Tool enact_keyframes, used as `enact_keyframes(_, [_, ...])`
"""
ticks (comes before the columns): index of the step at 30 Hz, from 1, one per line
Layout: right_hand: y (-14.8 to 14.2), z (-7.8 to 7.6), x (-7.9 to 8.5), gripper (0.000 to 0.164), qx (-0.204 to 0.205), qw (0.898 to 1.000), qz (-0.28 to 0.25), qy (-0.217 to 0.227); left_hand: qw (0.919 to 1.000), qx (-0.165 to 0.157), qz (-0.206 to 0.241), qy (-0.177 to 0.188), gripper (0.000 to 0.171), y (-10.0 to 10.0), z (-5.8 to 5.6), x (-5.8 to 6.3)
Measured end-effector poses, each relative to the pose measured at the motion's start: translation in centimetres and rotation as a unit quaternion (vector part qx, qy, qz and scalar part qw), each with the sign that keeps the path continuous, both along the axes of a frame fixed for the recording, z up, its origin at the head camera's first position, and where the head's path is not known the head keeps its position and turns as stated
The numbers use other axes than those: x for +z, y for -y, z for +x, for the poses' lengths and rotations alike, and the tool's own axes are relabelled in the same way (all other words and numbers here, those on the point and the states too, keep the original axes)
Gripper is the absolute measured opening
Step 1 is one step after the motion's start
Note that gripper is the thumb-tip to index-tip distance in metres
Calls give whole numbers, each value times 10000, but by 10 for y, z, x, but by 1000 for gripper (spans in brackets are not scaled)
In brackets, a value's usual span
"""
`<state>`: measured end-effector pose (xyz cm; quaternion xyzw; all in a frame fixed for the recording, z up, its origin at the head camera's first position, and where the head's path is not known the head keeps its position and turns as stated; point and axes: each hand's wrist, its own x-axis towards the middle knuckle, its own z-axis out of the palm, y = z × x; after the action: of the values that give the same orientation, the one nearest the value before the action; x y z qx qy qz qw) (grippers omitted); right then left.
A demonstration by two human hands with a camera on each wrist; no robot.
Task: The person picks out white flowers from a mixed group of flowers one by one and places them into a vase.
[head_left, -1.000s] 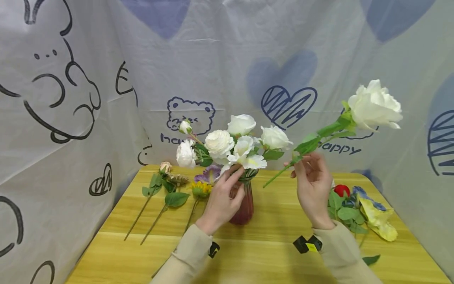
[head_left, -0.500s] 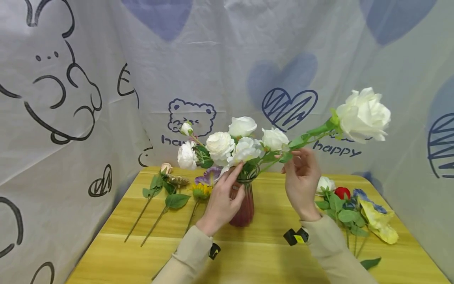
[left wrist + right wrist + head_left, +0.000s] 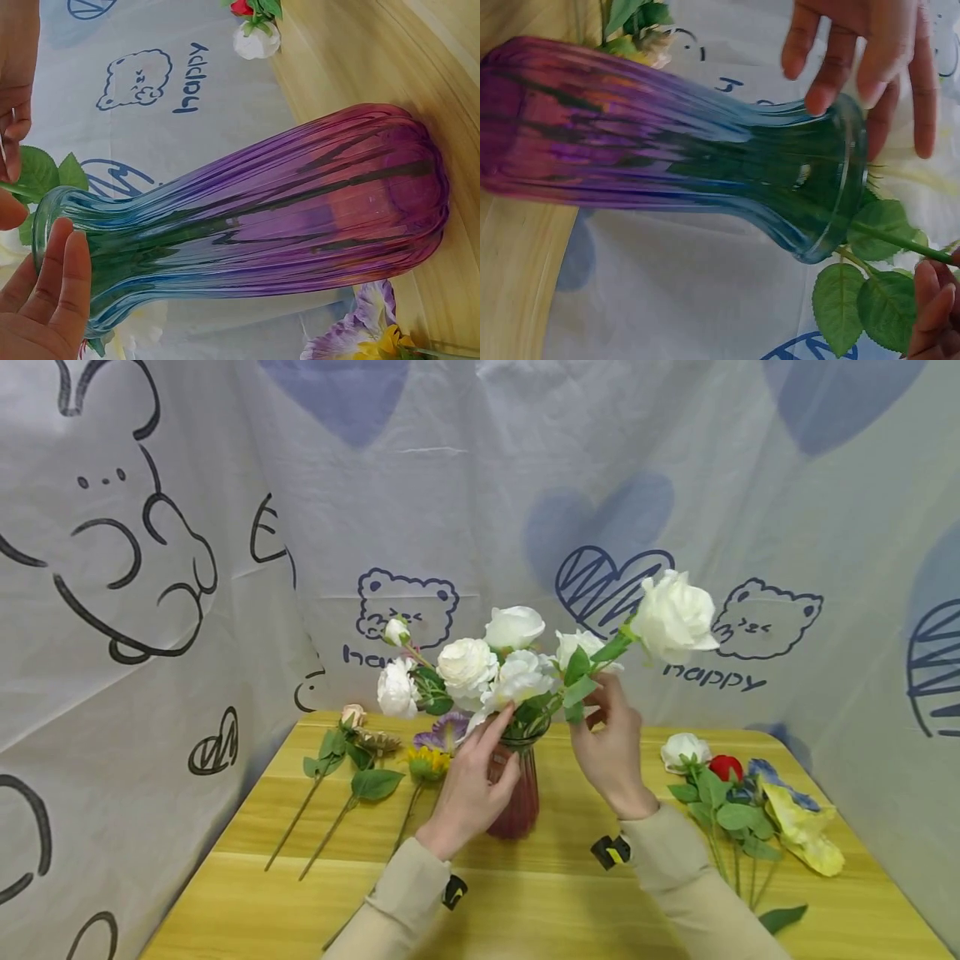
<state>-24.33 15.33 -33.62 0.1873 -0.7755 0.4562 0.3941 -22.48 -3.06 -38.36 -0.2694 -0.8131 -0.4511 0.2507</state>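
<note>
A ribbed glass vase [image 3: 519,802] stands upright on the table, holding several white flowers [image 3: 467,667]. My left hand [image 3: 474,785] is at the vase's left, its fairly straight fingers touching the neck and rim in both wrist views. To the right, my right hand [image 3: 611,747] pinches the green stem of a white rose [image 3: 673,614], whose bloom leans up and right. In the right wrist view this stem [image 3: 900,241] reaches the vase mouth, with leaves [image 3: 885,307] beside it. Dark stems inside the vase [image 3: 262,210] show through its blue-to-pink glass.
On the table's left lie a pale pink rose [image 3: 352,717], a brownish flower, a sunflower [image 3: 428,765] and a purple flower [image 3: 448,730]. At the right lie a white rose [image 3: 684,752], a red flower [image 3: 725,767], blue petals and a yellow flower [image 3: 806,831]. Printed cloth hangs behind.
My right hand has moved left and slightly down with the white rose, bringing its stem to the vase mouth. The left hand has stayed at the vase neck.
</note>
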Motion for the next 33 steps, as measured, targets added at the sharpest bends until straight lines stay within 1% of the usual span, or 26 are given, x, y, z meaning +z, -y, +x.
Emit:
enact_keyframes(2, [2,-1,-1,31,-163,9994,293,110,10000,-38,27,38,66,0,0,0])
enact_keyframes(4, [4,-2,-1,32,-221,9980,544,248,10000,-73,49,46,67,0,0,-1])
enact_keyframes(9, [9,-4,-4,32,-142,9920,1059,668,9998,-137,100,44,66,1,1,-2])
enact_keyframes(14, [12,-7,-10,27,-80,9835,1622,796,9997,-153,141,110,66,1,0,-4])
enact_keyframes(16, [12,-8,-13,26,-46,9822,1699,796,9997,-145,139,118,67,2,0,-4])
enact_keyframes(17, [11,-8,-14,25,-6,9830,1671,756,9997,-147,143,99,67,2,0,-5])
enact_keyframes(20, [9,-8,-19,33,330,9900,1307,425,9999,-92,91,39,68,2,1,-5])
enact_keyframes(22, [7,-9,-22,45,581,9930,1011,165,10000,-49,51,2,69,3,1,-6])
enact_keyframes(24, [4,-8,-25,52,704,9943,804,-7,10000,18,-6,-18,69,3,1,-6])
enact_keyframes(27, [1,-6,-27,48,694,9966,436,114,9999,75,-67,-61,67,3,1,-6])
enact_keyframes(29, [0,-3,-27,41,633,9975,187,254,9999,87,-85,-70,67,3,1,-6])
enact_keyframes(33, [0,0,-29,37,671,9963,-265,465,10000,23,4,-10,66,4,1,-6])
